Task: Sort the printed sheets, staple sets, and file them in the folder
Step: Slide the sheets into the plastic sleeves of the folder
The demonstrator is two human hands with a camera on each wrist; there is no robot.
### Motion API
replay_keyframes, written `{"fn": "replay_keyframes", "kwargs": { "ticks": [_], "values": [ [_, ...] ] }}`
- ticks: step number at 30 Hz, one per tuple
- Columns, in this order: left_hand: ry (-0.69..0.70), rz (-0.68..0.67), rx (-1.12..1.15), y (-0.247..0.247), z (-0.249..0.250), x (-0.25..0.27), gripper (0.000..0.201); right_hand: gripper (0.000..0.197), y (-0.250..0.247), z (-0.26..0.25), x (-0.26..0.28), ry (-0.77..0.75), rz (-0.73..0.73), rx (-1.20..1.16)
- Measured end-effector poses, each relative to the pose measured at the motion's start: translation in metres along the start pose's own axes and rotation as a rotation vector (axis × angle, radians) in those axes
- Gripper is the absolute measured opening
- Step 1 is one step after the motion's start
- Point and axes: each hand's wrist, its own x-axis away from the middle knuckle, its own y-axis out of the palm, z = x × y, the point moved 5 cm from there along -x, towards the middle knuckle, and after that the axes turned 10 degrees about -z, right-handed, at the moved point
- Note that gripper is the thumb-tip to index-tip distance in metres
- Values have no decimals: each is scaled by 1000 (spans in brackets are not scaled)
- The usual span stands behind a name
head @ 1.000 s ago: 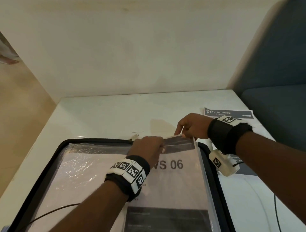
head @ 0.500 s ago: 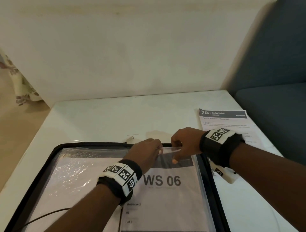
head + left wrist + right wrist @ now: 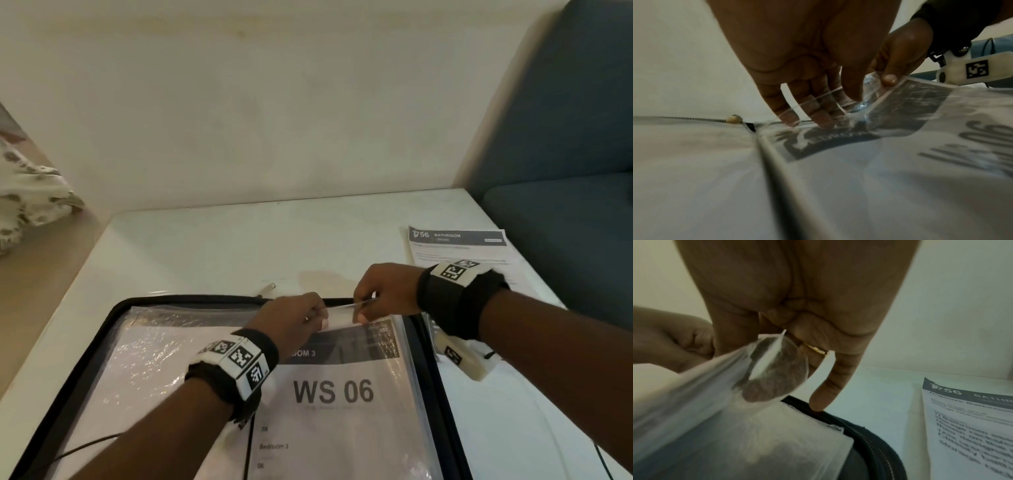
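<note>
An open black zip folder (image 3: 432,370) lies on the white table, holding clear plastic sleeves. The "WS 06" sheet (image 3: 334,390) sits in the right-hand sleeve (image 3: 407,377). My left hand (image 3: 294,318) pinches the sleeve's top edge, its fingers (image 3: 818,112) partly behind the clear film. My right hand (image 3: 380,298) pinches the raised top edge of the sleeve and sheet (image 3: 774,353) just to the right. Both hands meet at the folder's far edge.
A printed "Bathroom" sheet (image 3: 459,246) lies on the table (image 3: 212,253) to the right of the folder. The zipper pull (image 3: 267,288) rests beyond the folder's far edge. A blue sofa (image 3: 565,212) borders the table's right side; a wall stands behind.
The view has shifted, showing more of the sheet's lower text. My right hand moved left and down toward the left hand, and both now hold the sleeve's top edge together.
</note>
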Motion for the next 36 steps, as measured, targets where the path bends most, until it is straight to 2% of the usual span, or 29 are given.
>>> {"fn": "replay_keyframes", "kwargs": {
  "ticks": [5,10,12,14,16,20,22,25,29,32,34,36],
  "values": [
    [1,-28,-60,-6,-13,-2,12,17,-2,6,1,-23,49,-21],
    [5,-61,-133,-7,-19,-6,13,2,5,16,3,18,-44,-5],
    [-11,-65,-172,-11,-24,-4,9,12,5,20,4,45,-52,27],
    [-44,-66,-196,-17,-31,-2,8,6,1,22,4,72,-9,7],
    [-83,-83,-235,-21,-38,0,9,15,1,23,1,116,30,-12],
    [-131,-167,-402,-25,-35,-3,14,24,20,19,-18,229,-22,190],
    [-147,-193,-403,-27,-34,-5,13,21,23,20,-25,237,-18,204],
    [-158,-210,-339,-30,-39,-8,6,13,17,28,-18,183,-18,66],
    [-184,-210,-337,-23,-40,-10,2,19,19,29,-17,157,-82,30],
    [-203,-176,-360,-16,-35,-7,13,21,23,27,-19,224,-60,75],
    [-187,-164,-395,-13,-32,-4,23,13,23,28,-19,260,12,79],
    [-140,-110,-521,-17,-20,8,40,17,18,24,-7,270,103,79]
  ]
}}
